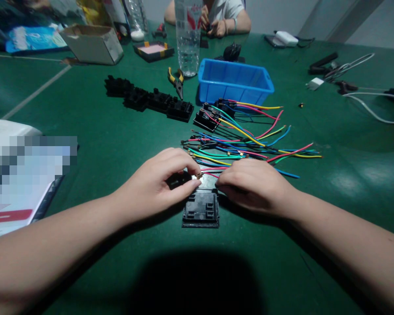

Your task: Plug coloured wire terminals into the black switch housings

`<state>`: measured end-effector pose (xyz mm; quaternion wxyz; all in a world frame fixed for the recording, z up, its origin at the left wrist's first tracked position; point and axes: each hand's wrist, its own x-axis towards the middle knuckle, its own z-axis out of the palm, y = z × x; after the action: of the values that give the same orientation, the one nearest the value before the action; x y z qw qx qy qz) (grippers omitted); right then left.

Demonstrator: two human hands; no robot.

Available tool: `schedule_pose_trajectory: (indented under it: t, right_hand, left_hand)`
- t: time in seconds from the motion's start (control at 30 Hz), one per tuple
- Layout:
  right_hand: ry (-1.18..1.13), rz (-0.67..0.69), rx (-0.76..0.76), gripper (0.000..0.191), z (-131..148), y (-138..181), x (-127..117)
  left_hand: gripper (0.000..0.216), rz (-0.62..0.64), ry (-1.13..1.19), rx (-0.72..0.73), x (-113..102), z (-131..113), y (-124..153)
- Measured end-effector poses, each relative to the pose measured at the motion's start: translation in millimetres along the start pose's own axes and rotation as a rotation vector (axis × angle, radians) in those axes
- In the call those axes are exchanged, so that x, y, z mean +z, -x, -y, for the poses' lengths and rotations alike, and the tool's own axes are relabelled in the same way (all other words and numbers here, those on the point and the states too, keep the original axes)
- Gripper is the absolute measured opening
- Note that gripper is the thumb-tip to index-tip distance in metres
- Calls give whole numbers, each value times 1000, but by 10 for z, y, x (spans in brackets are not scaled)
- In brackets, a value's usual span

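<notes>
A black plastic connector block (201,209) lies on the green table (118,131) just in front of me. My left hand (157,183) rests at its upper left corner, fingers curled and pinched on a small metal wire terminal. My right hand (254,183) lies at the block's upper right, fingers closed and pointing left toward the same spot; what they hold is hidden. A loose bundle of coloured wires (246,144) spreads out just beyond both hands.
Behind the wires stand a blue bin (234,83), a row of black connector housings (147,98), pliers (176,81) and a water bottle (188,37). A cardboard box (93,43) is far left, papers (16,183) near left, cables (377,105) right. Another person's hands (216,26) work opposite.
</notes>
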<state>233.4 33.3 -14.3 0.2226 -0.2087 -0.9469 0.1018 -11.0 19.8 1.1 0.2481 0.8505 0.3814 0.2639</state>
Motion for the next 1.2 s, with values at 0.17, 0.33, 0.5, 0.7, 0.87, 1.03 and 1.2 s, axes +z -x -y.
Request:
schedule_pose_trajectory:
  t: [0.17, 0.33, 0.5, 0.7, 0.87, 1.03, 1.2]
  right_hand:
    - [-5, -11, 9, 16, -28, 34, 23]
    - [-10, -25, -13, 25, -34, 39, 36]
    - [1, -38, -4, 31, -6, 21, 17]
    - [6, -18, 0, 26, -8, 28, 4]
    - [-13, -3, 2, 16, -2, 20, -17]
    - [-63, -33, -3, 15, -4, 0, -37]
    - [-66, -55, -4, 15, -15, 4, -30]
  left_hand:
    - [10, 10, -11, 0, -2, -11, -4]
    - [11, 2, -10, -9, 5, 1, -1]
    - [8, 19, -5, 25, 6, -2, 15]
    - [8, 33, 3, 37, 0, -7, 15]
    - [11, 27, 31, 12, 8, -12, 32]
    - [22, -41, 153, -6, 9, -7, 72]
    - [20, 59, 190, 129, -7, -13, 93]
